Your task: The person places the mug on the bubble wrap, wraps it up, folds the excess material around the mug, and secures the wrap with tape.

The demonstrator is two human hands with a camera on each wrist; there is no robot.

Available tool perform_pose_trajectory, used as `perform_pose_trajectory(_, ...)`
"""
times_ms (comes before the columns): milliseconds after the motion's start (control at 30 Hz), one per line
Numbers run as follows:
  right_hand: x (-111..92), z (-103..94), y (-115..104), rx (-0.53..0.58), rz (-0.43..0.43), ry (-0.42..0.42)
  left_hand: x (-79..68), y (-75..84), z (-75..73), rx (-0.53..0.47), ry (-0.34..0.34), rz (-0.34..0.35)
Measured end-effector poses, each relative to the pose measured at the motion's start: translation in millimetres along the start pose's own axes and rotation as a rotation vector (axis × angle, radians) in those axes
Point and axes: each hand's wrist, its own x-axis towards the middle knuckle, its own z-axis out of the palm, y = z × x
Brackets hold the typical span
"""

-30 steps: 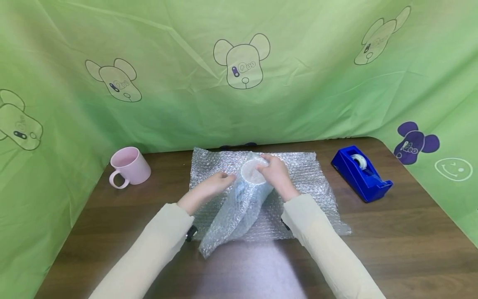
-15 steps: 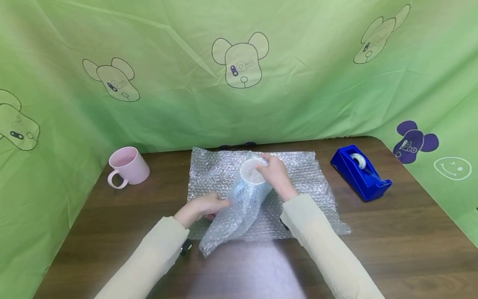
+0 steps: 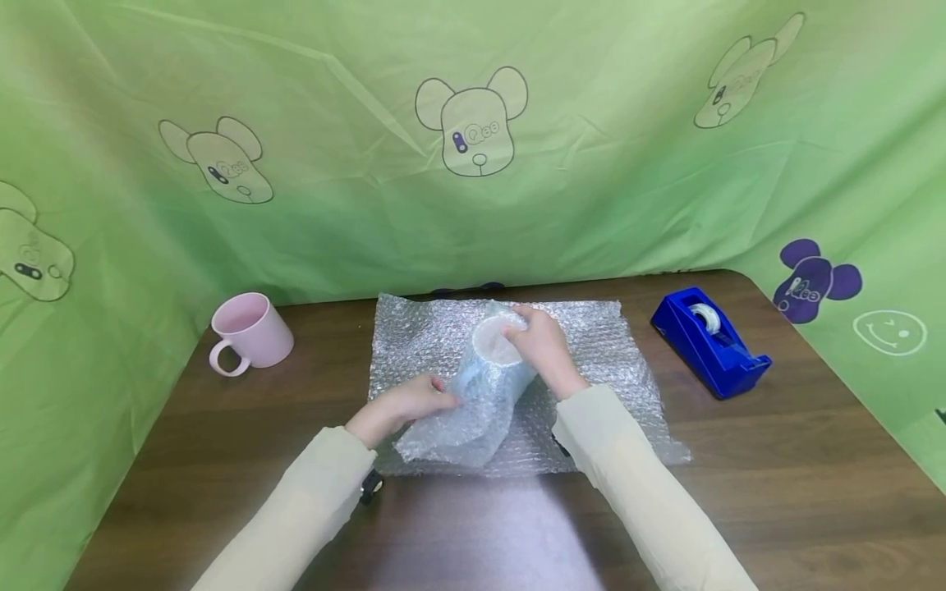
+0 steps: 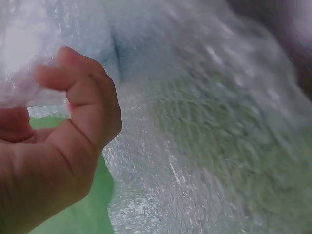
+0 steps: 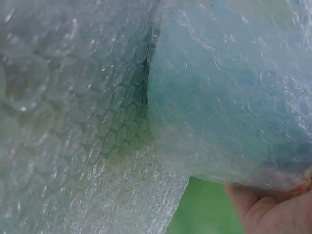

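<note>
Near the middle of the table stands a pale-blue cylinder (image 3: 497,376) wrapped in bubble wrap, its round whitish end facing up. My right hand (image 3: 543,345) grips it at that upper end, thumb over the rim; in the right wrist view part of this hand (image 5: 278,209) shows at the lower corner. On the near left side my left hand (image 3: 406,404) pinches the loose flap of bubble wrap (image 3: 451,435) that hangs off the cylinder. Curled fingers of the left hand (image 4: 73,117) show against the film in the left wrist view. Beneath lies a flat bubble wrap sheet (image 3: 621,402).
A pink mug (image 3: 253,332) stands at the back left, handle toward the front left. On the right sits a blue tape dispenser (image 3: 709,345) with a roll of clear tape. A green printed curtain (image 3: 332,205) hangs behind the brown wooden table (image 3: 739,492).
My left hand has come down from beside the cylinder's top to the loose flap. The flap's pointed end has lifted and drawn in from the front. My right hand keeps its hold.
</note>
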Motion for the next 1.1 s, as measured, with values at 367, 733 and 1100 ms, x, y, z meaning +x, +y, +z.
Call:
perform_pose_trajectory(367,0,-0.8,0,-0.02,0.007,-0.007,-0.9,-10.4,-18.2,-0.184,-0.183,0.142)
perform_pose_trajectory(733,-2,-1.9,0,-0.011,0.006,0.005,-12.5,-3.9,-11.3,0.278,0.021,0.562)
perform_pose_trajectory(1100,0,2.6,-1,-0.007,0.016,0.009,1.7,13.3,-10.3,0.604,0.237,0.808)
